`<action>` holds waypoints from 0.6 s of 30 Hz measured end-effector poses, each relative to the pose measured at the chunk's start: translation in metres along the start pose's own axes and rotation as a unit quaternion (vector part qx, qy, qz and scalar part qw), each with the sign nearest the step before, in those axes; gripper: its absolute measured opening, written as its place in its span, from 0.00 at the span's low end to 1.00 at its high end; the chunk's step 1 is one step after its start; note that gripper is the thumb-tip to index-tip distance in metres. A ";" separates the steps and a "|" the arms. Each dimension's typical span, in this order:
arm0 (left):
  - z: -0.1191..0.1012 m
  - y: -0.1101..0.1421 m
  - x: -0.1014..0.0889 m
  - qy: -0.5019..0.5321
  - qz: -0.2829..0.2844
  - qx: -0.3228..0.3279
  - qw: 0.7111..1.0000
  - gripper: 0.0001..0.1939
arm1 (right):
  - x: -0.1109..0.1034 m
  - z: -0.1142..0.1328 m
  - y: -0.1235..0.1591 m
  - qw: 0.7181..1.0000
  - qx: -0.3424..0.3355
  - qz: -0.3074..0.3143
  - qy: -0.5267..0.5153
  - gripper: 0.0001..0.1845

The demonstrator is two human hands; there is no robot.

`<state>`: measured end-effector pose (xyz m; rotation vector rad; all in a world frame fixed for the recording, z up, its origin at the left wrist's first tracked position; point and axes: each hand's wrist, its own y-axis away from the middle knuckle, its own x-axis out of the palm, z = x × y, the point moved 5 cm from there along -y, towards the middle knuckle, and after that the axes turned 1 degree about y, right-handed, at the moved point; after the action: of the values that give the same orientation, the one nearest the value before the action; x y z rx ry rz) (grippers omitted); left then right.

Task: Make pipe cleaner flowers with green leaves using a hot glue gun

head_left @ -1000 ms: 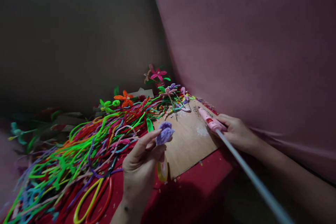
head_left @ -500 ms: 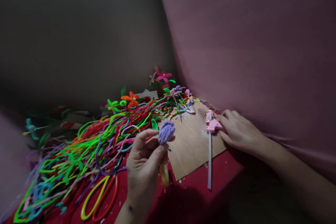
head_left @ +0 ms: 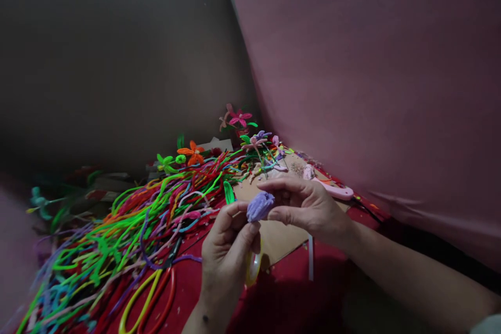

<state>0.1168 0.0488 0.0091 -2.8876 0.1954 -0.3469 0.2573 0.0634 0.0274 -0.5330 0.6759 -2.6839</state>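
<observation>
My left hand point(head_left: 227, 250) is closed, with thumb and finger pinching a fuzzy purple bud point(head_left: 260, 206) in the middle. My right hand point(head_left: 317, 209) is half open, its thumb and pointer finger apart at the bud's 3 o'clock side; I cannot tell if they press on it. Round the bud like a clock, the pink glue gun point(head_left: 334, 189) lies near 3, partly hidden behind my right hand. A pale glue stick point(head_left: 311, 258) pokes out near 5, its top covered. At 6, my left hand hides some of the yellow tape ring point(head_left: 252, 270). The scissors point(head_left: 169, 263) are at 8, handles cut off at the bottom. From 8 to 10 spreads a big pile of fuzzy sticks point(head_left: 129, 229), too tangled to count. My hands cover some of the wooden board point(head_left: 279, 240). The far left is dark and blurry.
</observation>
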 end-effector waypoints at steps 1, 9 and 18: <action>0.000 0.000 0.000 -0.007 -0.001 0.007 1.000 0.09 | -0.001 0.002 0.001 1.000 -0.009 -0.010 0.020 0.17; -0.002 0.002 0.001 -0.124 -0.001 0.083 0.989 0.10 | -0.002 0.005 0.007 0.990 -0.053 -0.040 0.128 0.15; -0.010 0.005 -0.002 -0.341 0.000 0.214 0.915 0.15 | 0.003 0.003 0.009 0.977 -0.083 -0.067 0.186 0.13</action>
<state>0.1114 0.0419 0.0170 -2.3902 -0.0090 0.5565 0.2579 0.0532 0.0263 -0.1137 1.0030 -2.9022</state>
